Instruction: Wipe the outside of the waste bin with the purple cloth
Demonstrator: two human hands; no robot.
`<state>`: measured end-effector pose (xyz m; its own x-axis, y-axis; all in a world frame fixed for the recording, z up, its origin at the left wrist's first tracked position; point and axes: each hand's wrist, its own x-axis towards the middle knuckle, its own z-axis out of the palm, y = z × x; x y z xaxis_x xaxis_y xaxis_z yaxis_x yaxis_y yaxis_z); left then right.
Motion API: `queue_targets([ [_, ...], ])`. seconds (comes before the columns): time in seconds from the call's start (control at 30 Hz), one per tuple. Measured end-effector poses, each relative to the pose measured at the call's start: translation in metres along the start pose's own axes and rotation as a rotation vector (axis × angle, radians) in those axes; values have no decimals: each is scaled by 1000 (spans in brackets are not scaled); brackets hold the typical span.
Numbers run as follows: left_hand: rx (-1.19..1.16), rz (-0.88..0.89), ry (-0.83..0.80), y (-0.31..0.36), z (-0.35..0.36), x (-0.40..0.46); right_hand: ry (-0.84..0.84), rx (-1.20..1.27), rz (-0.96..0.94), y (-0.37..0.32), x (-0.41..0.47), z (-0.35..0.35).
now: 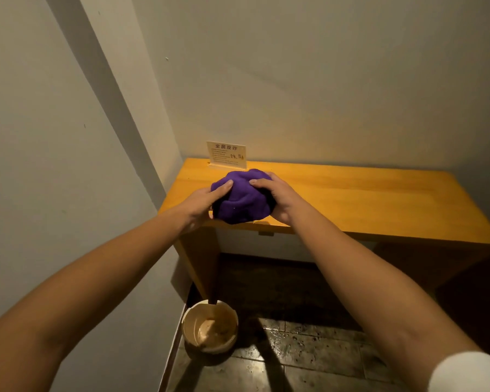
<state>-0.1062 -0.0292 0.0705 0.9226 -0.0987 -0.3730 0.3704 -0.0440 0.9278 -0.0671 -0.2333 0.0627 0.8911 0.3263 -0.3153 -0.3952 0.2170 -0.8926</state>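
Two hands hold the cloth (242, 198), which is bunched into a purple ball above the near edge of the desk (351, 199). The left hand (201, 205) grips its left side with the thumb on top, and the right hand (277, 198) closes around its right side. A small sign (227, 154) stands at the back of the desk, just behind the cloth. The bin (210, 326) sits on the floor (309, 357) below the desk, beside its left leg and near the wall (54, 137). The bin is upright and open, well apart from the cloth.
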Motion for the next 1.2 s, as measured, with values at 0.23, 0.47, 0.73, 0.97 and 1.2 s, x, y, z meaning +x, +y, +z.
queue_targets([
  [0.23, -14, 72, -2, 8, -42, 61, 11, -96, 149, 19, 52, 10],
  [0.47, 127, 71, 105, 4, -67, 109, 184, -26, 59, 38, 97, 21],
  [0.73, 173, 5, 139, -28, -87, 143, 492, -409, 74, 64, 135, 15],
  [0.97, 365, -34, 213, -50, -99, 155, 566, -557, 68, 85, 153, 14],
  [1.2, 1105, 74, 218, -47, -93, 154, 762, -1073, -80, 81, 154, 12],
])
